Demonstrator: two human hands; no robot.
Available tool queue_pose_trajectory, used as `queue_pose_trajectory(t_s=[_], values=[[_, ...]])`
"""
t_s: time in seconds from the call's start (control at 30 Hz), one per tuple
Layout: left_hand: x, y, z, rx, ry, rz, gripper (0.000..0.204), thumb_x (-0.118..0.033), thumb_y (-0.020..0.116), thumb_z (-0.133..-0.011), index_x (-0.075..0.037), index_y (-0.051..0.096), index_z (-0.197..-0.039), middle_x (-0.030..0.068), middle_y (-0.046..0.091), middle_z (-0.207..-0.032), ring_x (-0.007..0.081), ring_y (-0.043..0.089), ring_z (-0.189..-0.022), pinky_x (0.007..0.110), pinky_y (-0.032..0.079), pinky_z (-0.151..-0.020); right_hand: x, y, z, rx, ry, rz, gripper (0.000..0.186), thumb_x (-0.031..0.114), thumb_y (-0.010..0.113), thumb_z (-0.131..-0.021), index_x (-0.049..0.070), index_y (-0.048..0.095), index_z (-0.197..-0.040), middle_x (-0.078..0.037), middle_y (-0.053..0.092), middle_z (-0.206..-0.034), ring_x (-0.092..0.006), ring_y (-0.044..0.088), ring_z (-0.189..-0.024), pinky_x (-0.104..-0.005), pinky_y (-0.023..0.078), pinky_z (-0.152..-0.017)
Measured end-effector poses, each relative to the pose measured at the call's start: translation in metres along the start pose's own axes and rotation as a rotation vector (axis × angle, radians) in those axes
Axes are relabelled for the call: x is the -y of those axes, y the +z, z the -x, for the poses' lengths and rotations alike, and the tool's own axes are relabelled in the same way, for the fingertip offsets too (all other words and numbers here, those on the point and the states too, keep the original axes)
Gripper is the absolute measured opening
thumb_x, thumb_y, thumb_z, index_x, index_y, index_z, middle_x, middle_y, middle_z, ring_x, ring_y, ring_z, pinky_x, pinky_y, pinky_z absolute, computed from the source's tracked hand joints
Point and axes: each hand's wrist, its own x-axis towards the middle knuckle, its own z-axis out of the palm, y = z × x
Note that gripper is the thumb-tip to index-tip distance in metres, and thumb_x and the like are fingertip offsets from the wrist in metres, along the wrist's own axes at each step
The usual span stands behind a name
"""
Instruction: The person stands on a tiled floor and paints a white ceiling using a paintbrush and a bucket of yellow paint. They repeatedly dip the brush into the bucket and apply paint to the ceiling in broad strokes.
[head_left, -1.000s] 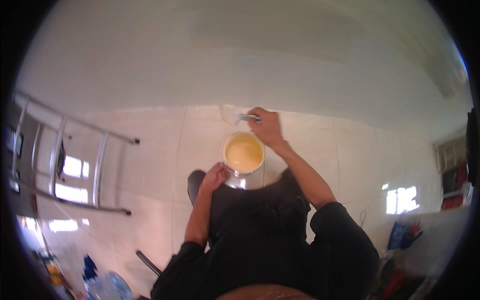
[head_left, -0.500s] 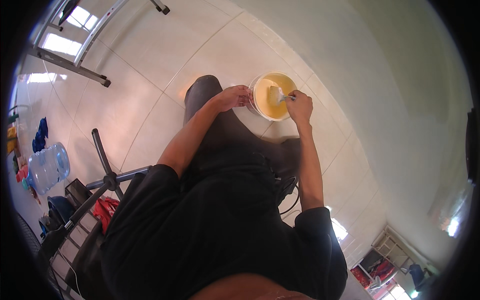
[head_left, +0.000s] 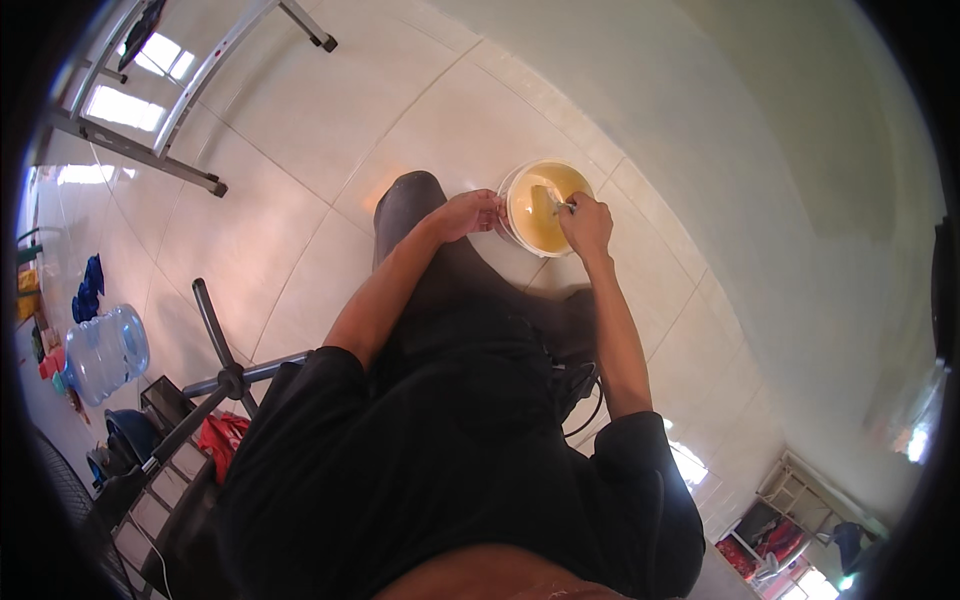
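gripping the bowl (head_left: 545,208) rim, left hand (head_left: 470,213) – right hand (head_left: 587,224) clamps a utensil (head_left: 556,203) (in yellow batter).

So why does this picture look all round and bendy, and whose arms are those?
The picture comes from a small camera worn on a person's head, looking down. Its lens sees very wide, so straight lines bend near the edge. The arms are that person's own. They sit low over a tiled floor. On the floor stands a white bowl with yellow liquid in it. The left hand holds the bowl's rim. The right hand keeps a grip on a thin utensil dipped in the liquid; what kind is too small to tell. Far left lies a big clear water bottle, with metal frame legs above it.
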Motion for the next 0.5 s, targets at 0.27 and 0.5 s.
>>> queue_pose_trajectory(t_s=[0.27,0.5], values=[[0.01,-0.014,-0.009,0.017,-0.001,-0.046,0.022,-0.032,0.052,-0.098,-0.012,0.054,-0.107,0.001,0.063,-0.099,0.0114,0.058,-0.09,0.03,0.045,-0.084,-0.017,-0.003,0.026,-0.26,-0.333,0.041,0.012,0.009,0.055,-0.083,0.005,0.058,-0.094,-0.015,0.063,-0.078,-0.0338,0.064,-0.068,-0.0445,0.051,-0.061],[0.004,-0.011,-0.005,0.039,0.003,-0.007,0.019,-0.027,0.052,-0.098,-0.01,0.053,-0.105,0.0032,0.065,-0.097,0.0111,0.059,-0.079,0.027,0.049,-0.072,-0.02,-0.003,0.048,-0.356,-0.169,-0.206,0.015,0.01,0.059,-0.082,0.003,0.064,-0.094,-0.016,0.065,-0.077,-0.0322,0.065,-0.066,-0.0395,0.052,-0.062]])
